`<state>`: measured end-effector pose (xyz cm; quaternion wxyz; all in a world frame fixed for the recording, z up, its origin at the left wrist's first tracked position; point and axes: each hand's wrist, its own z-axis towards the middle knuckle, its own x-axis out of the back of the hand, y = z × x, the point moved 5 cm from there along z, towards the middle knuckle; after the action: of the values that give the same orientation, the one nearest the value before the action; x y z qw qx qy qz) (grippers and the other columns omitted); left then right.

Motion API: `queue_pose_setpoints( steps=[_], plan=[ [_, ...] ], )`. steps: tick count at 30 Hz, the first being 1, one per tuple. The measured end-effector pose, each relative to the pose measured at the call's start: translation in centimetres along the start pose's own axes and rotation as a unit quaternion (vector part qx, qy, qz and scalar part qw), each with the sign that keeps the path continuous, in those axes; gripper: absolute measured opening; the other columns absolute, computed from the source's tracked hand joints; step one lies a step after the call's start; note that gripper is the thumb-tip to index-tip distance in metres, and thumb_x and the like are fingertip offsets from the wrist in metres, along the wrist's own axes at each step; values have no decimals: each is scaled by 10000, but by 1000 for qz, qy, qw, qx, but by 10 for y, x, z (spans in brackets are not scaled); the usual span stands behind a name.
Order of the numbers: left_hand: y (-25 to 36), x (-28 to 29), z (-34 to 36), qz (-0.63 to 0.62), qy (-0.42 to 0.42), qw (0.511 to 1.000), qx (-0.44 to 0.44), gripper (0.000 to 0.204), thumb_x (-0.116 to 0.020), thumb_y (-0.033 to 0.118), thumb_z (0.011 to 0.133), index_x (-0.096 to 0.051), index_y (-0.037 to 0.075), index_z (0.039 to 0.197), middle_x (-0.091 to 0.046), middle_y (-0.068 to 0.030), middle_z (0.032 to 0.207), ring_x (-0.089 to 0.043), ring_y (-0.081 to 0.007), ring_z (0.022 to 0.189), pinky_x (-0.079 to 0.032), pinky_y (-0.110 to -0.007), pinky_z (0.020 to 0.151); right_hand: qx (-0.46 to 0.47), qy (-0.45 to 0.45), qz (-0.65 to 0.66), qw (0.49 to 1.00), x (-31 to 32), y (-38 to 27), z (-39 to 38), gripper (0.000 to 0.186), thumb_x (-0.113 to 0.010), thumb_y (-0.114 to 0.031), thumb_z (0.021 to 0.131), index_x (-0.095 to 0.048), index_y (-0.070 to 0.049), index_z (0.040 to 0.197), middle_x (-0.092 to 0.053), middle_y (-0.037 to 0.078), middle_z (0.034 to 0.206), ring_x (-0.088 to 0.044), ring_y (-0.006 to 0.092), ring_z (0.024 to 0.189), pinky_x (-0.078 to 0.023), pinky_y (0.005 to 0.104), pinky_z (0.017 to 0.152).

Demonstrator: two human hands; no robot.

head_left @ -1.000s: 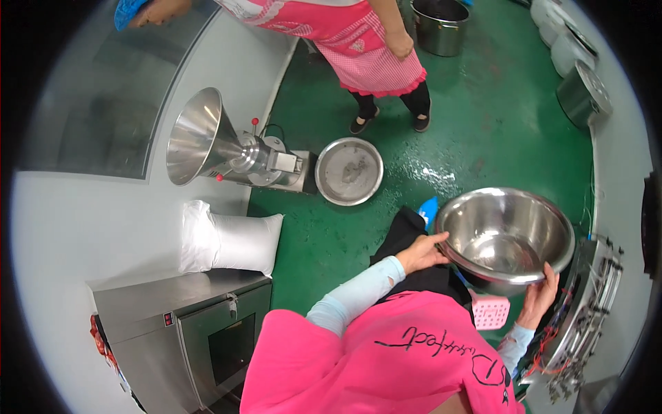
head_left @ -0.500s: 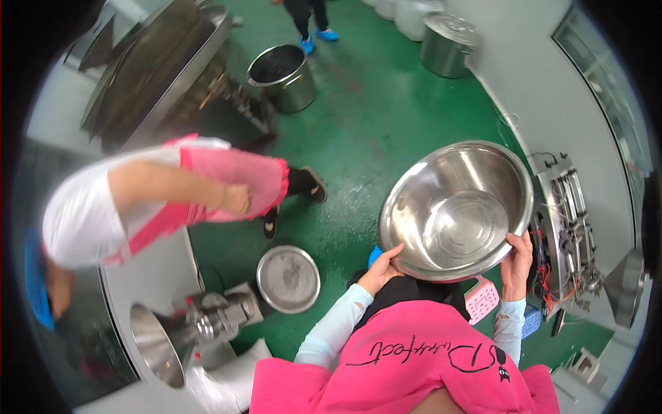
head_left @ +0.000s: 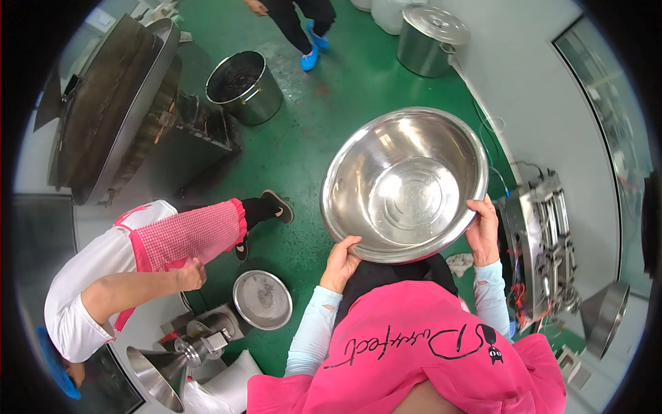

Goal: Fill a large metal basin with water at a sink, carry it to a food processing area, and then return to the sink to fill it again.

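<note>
Between my hands I carry a large, shiny steel basin (head_left: 414,186), tilted so its bare inside faces me. My left hand (head_left: 339,263) grips the near left part of the rim, thumb over the edge. On the near right side of the rim, my right hand (head_left: 484,222) is closed in the same way. The fingers beneath the basin are mostly hidden. Light blue sleeves cover both my forearms, and the basin hangs over the green floor in front of my pink top.
At left a co-worker in a pink checked apron (head_left: 186,238) stands near a grinder with a steel funnel (head_left: 155,378) and a floor basin (head_left: 262,299). Ahead are a steel bucket (head_left: 265,100), a lidded pot (head_left: 427,55) and another person's blue shoe covers (head_left: 309,61). A steel machine (head_left: 541,241) stands right.
The basin and my hands have shifted left and slightly farther in the view. Surroundings have shifted too, as my head moved. The person at the far end has stepped nearer.
</note>
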<state>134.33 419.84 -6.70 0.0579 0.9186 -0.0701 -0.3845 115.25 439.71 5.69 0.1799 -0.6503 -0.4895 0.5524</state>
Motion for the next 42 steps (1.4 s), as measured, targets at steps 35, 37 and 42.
queue_pose_setpoints(
  steps=[35,37,42],
  plan=[
    [116,-327,320,126,-21,992,-2,229,-518,-1,719,-467,-74,930,-551,-148,868,-566,-243,768,-484,-339,660,90,65,42,993,20,-169,373,380,-428,28,659,-451,29,1038,-535,103,973,-524,185,871,-409,284,803],
    [124,-344,332,117,-7,993,-2,259,-490,-3,735,-443,-81,977,-538,-164,951,-551,-257,850,-466,-359,745,65,49,35,996,7,-183,412,373,-422,27,669,-448,22,1042,-535,102,962,-524,183,868,-416,287,795],
    [141,-374,359,38,36,994,-94,227,-501,-3,733,-460,-78,944,-548,-144,867,-569,-245,758,-491,-353,672,-27,-1,26,999,-20,-196,514,387,-424,45,668,-444,30,1054,-529,113,977,-519,187,874,-413,280,795]
  ],
)
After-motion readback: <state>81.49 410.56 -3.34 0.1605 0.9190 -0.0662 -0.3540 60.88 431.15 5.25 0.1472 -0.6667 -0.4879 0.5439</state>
